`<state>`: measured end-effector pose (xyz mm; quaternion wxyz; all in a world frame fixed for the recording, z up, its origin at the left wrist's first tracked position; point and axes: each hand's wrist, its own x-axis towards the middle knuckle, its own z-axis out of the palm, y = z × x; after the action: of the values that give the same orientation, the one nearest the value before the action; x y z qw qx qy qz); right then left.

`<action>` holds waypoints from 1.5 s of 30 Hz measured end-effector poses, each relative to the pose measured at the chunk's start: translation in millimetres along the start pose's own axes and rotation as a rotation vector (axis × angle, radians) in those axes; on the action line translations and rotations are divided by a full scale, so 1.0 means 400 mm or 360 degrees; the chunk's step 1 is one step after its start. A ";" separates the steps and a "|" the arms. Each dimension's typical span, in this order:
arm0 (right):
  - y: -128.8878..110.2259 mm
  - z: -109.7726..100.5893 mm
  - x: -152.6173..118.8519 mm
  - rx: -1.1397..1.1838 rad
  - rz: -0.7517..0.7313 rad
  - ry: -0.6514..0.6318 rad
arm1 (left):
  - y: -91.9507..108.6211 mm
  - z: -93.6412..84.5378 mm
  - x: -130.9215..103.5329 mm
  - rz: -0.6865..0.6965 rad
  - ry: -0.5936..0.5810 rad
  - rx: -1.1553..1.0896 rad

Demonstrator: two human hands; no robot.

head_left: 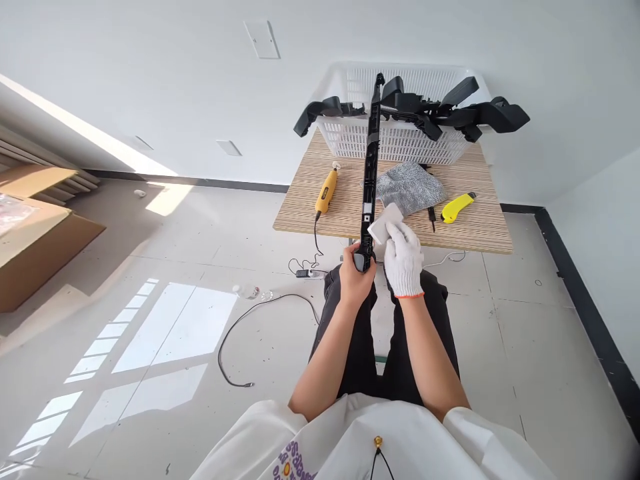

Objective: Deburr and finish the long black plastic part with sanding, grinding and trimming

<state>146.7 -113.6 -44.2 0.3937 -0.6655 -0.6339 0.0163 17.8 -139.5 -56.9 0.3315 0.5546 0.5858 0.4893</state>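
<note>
Gripping long black strip, upper centre of frame: left hand wrapped round its near end, probably for steadiness. Gloved right hand pinches white pad at strip's right edge, presumably for control; contact unclear.

This is looking like a small, makeshift workshop; a wood-grain table is holding a yellow corded power tool and a yellow cutter; a white plastic basket is standing behind them, with black molded parts lying across its rim; the right hand is wearing a white knit glove; an open cardboard box is resting on the tiled floor at left; white walls are meeting in a corner at right.
</note>
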 end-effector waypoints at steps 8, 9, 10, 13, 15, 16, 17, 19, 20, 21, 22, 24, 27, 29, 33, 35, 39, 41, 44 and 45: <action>-0.030 -0.015 0.001 -0.0102 0.0035 0.0051 | -0.005 0.012 -0.007 0.0188 0.0209 0.0163; -0.035 -0.015 -0.001 -0.0093 -0.0080 0.0018 | -0.007 0.013 -0.007 0.0218 0.0240 0.0161; -0.036 -0.013 0.000 -0.0109 -0.0169 -0.0027 | -0.009 0.013 -0.007 0.0246 0.0274 0.0159; -0.019 -0.007 0.015 -0.0223 -0.0087 -0.0050 | -0.018 0.010 -0.007 0.0295 0.0357 0.0193; -0.004 -0.008 0.025 -0.0195 0.0107 0.0086 | -0.026 0.007 -0.008 0.0305 0.0385 0.0250; -0.001 -0.010 0.026 -0.0115 0.0175 0.0167 | -0.029 0.006 -0.008 0.0317 0.0391 0.0280; -0.004 -0.014 0.024 0.0013 0.0202 0.0222 | -0.033 0.006 -0.009 0.0337 0.0395 0.0308; -0.023 -0.018 0.011 0.0385 0.0184 0.0141 | -0.037 0.010 -0.015 0.0399 0.0379 0.0350; -0.038 -0.017 0.002 0.0612 0.0166 -0.0028 | -0.037 0.012 -0.021 0.0435 0.0345 0.0369; -0.055 -0.015 -0.007 0.0848 0.0191 -0.0256 | -0.036 0.014 -0.030 0.0464 0.0297 0.0391; -0.069 -0.011 -0.014 0.1076 0.0246 -0.0489 | -0.034 0.013 -0.039 0.0477 0.0235 0.0415; -0.088 -0.003 -0.022 0.1433 0.0473 -0.0823 | -0.027 -0.003 -0.060 0.0459 0.0046 0.0439; -0.083 -0.006 -0.016 0.1622 0.0835 -0.0828 | -0.004 -0.075 -0.062 0.0392 -0.0514 0.0335; -0.068 -0.021 -0.008 0.1665 0.0938 -0.0731 | 0.017 -0.145 -0.023 0.0345 -0.0889 0.0252; -0.053 -0.045 0.000 0.1980 0.1092 -0.0933 | 0.059 -0.243 0.160 0.0241 -0.0196 0.0499; -0.052 -0.045 0.000 0.2058 0.1174 -0.0975 | 0.070 -0.236 0.265 0.0203 0.0051 0.0631; -0.041 -0.023 -0.002 0.2055 0.1287 -0.1024 | 0.067 -0.146 0.396 0.0032 0.0011 0.1022; -0.029 -0.011 -0.004 0.2073 0.1284 -0.1096 | 0.059 -0.110 0.418 0.0061 -0.0034 0.1103; -0.012 -0.002 -0.009 0.2145 0.1274 -0.1094 | 0.049 -0.109 0.429 -0.0035 -0.0094 0.0927; -0.009 -0.001 -0.011 0.2170 0.1285 -0.1085 | 0.047 -0.122 0.431 -0.0100 -0.0131 0.0838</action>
<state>143.0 -118.2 -44.1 0.4595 -0.4171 -0.2841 0.7308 -49.8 16.5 2.0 0.2144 0.6228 0.6957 0.2866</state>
